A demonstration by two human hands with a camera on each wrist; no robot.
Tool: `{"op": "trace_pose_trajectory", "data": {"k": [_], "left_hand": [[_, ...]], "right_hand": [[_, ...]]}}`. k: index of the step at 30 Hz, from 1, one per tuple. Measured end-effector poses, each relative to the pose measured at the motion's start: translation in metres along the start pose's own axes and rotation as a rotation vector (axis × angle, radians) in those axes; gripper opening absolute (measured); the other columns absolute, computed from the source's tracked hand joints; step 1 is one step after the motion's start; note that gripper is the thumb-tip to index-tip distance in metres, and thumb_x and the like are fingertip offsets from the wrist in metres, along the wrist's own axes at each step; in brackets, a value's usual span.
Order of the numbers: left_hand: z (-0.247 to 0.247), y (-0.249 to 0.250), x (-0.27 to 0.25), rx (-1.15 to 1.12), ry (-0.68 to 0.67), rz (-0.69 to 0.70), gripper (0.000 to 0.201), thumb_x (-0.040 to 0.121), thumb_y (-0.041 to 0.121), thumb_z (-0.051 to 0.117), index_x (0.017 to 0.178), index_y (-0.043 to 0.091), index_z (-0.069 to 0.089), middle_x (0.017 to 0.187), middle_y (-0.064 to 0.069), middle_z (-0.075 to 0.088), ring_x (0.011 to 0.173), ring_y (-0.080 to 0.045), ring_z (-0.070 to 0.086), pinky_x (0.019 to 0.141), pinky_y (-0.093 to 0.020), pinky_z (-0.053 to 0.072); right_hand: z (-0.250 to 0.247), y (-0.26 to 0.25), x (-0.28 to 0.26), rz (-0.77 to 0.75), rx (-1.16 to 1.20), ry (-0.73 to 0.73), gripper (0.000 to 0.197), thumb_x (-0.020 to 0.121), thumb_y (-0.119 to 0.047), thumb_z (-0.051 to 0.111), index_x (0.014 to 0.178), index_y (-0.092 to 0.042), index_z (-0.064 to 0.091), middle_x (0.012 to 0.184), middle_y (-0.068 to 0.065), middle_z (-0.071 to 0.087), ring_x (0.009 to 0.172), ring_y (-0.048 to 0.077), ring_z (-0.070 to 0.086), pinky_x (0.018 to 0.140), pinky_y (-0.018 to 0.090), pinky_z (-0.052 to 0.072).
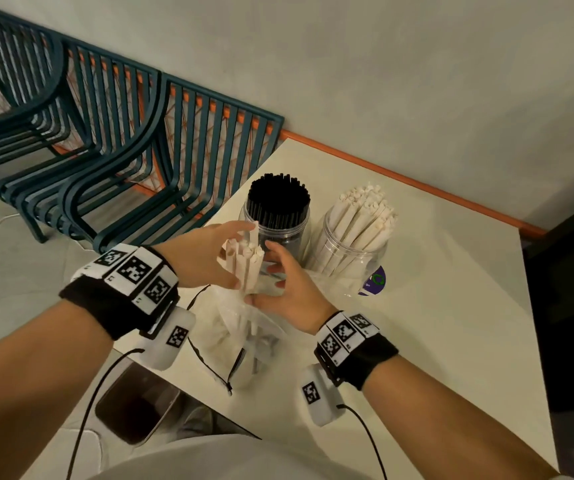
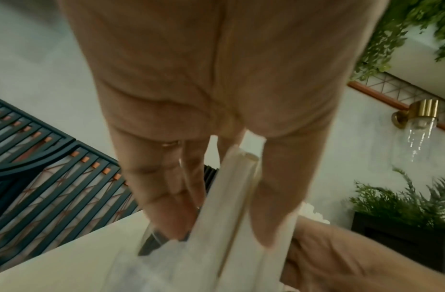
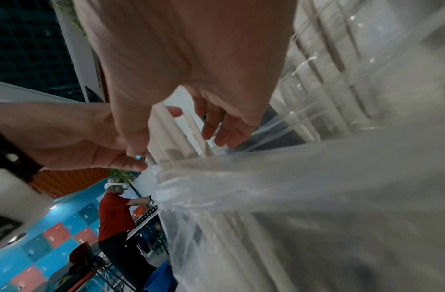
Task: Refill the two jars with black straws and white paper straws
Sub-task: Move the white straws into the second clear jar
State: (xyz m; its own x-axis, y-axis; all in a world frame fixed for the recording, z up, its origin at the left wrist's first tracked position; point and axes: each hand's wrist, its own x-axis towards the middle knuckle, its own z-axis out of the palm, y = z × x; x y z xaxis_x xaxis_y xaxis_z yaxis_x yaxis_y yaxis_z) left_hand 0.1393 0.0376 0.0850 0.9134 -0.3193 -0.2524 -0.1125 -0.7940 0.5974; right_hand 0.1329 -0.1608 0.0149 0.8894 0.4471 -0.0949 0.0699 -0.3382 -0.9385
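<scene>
Left hand [image 1: 206, 254] grips a bundle of white paper straws [image 1: 247, 261] rising from the plastic bag [image 1: 230, 327]; right hand [image 1: 289, 292], fingers relaxed, steadies it.

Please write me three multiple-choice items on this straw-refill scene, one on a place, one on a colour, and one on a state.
1. Where does the jar of black straws stand relative to the jar of white paper straws, in the head view?
A. to its left
B. to its right
C. stacked on it

2. What colour are the straws in the bundle between the hands?
A. black
B. white
C. green

3. What is the state of the plastic bag?
A. sealed
B. open, with the bundle sticking out of its top
C. folded flat

Answers: 1 A, the black jar sits left of the white one. 2 B, the bundle is white. 3 B, the left hand holds the bundle rising from the bag's mouth, beside the right hand.
</scene>
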Motion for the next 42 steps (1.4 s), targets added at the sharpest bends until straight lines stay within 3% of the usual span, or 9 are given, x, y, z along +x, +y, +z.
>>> {"op": "trace_pose_trajectory", "data": {"k": [3, 7, 14, 19, 23, 28, 31, 38, 42], "left_hand": [[0.003, -0.001, -0.004, -0.028, 0.097, -0.038, 0.065, 0.079, 0.012, 0.071, 0.132, 0.035, 0.042, 0.102, 0.013, 0.058, 0.08, -0.004, 0.062, 0.065, -0.005, 0.044], [0.015, -0.004, -0.002, -0.255, 0.191, -0.085, 0.048, 0.079, 0.01, 0.072, 0.12, 0.026, 0.053, 0.097, 0.005, 0.064, 0.082, -0.009, 0.066, 0.075, -0.022, 0.053], [0.027, -0.009, -0.001, -0.206, 0.293, -0.068, 0.013, 0.082, 0.023, 0.07, 0.093, 0.019, 0.065, 0.09, 0.003, 0.064, 0.087, -0.015, 0.06, 0.068, -0.021, 0.044], [0.028, -0.004, -0.002, -0.46, 0.353, -0.076, 0.028, 0.074, 0.013, 0.078, 0.086, 0.027, 0.057, 0.085, -0.001, 0.07, 0.086, -0.019, 0.066, 0.08, -0.037, 0.053], [0.033, -0.005, -0.002, -0.385, 0.385, -0.032, 0.01, 0.078, 0.02, 0.075, 0.077, 0.021, 0.065, 0.087, 0.008, 0.068, 0.087, -0.003, 0.062, 0.068, -0.011, 0.046], [0.047, -0.016, 0.002, -0.096, 0.394, -0.087, 0.013, 0.081, 0.029, 0.07, 0.082, 0.03, 0.057, 0.109, 0.002, 0.054, 0.103, -0.017, 0.051, 0.088, -0.03, 0.042], [0.053, -0.027, 0.005, 0.087, 0.172, -0.235, 0.014, 0.087, 0.027, 0.059, 0.094, 0.039, 0.064, 0.133, -0.003, 0.044, 0.124, -0.024, 0.043, 0.103, -0.034, 0.033], [0.069, -0.027, 0.015, 0.156, 0.015, -0.254, 0.061, 0.085, 0.008, 0.051, 0.143, 0.023, 0.037, 0.143, -0.009, 0.038, 0.119, -0.029, 0.05, 0.093, -0.031, 0.042], [0.082, -0.028, 0.014, 0.168, 0.002, -0.269, 0.089, 0.075, 0.013, 0.067, 0.148, 0.019, 0.018, 0.147, -0.011, 0.024, 0.12, -0.034, 0.046, 0.101, -0.04, 0.042]], "right_hand": [[0.011, 0.002, 0.013, -0.004, 0.005, 0.041, 0.094, 0.064, -0.032, 0.086, 0.141, -0.029, 0.033, 0.131, -0.008, 0.049, 0.116, 0.009, 0.049, 0.092, 0.019, 0.042], [0.026, 0.008, 0.031, 0.037, -0.045, 0.138, 0.096, 0.045, -0.057, 0.083, 0.13, -0.028, 0.049, 0.126, 0.0, 0.052, 0.116, 0.018, 0.053, 0.103, 0.043, 0.044], [0.039, 0.007, 0.036, 0.084, 0.037, 0.202, 0.067, 0.047, -0.043, 0.079, 0.103, -0.014, 0.054, 0.103, 0.005, 0.062, 0.1, 0.025, 0.062, 0.094, 0.047, 0.05], [0.044, 0.008, 0.033, 0.134, 0.193, 0.257, 0.055, 0.06, -0.028, 0.077, 0.108, -0.011, 0.058, 0.095, 0.002, 0.065, 0.092, 0.022, 0.064, 0.089, 0.041, 0.054], [0.042, 0.008, 0.031, 0.145, 0.25, 0.308, 0.046, 0.069, -0.026, 0.074, 0.112, -0.014, 0.061, 0.105, 0.003, 0.069, 0.1, 0.019, 0.066, 0.091, 0.041, 0.053], [0.025, -0.003, 0.023, 0.129, 0.237, 0.327, 0.04, 0.079, -0.005, 0.071, 0.117, -0.005, 0.057, 0.102, 0.006, 0.063, 0.098, 0.02, 0.061, 0.084, 0.034, 0.05], [0.007, -0.014, 0.013, 0.146, 0.268, 0.393, 0.035, 0.082, -0.006, 0.071, 0.115, -0.004, 0.059, 0.1, 0.008, 0.064, 0.095, 0.02, 0.062, 0.083, 0.031, 0.049], [-0.04, -0.023, -0.028, -0.032, 0.248, 0.534, 0.033, 0.081, -0.003, 0.072, 0.112, -0.003, 0.06, 0.094, -0.003, 0.068, 0.087, 0.0, 0.064, 0.077, 0.011, 0.048], [-0.029, 0.028, -0.048, 0.056, 0.168, 0.607, 0.038, 0.078, -0.005, 0.073, 0.114, -0.008, 0.058, 0.098, -0.001, 0.069, 0.096, 0.006, 0.065, 0.088, 0.025, 0.051]]}}
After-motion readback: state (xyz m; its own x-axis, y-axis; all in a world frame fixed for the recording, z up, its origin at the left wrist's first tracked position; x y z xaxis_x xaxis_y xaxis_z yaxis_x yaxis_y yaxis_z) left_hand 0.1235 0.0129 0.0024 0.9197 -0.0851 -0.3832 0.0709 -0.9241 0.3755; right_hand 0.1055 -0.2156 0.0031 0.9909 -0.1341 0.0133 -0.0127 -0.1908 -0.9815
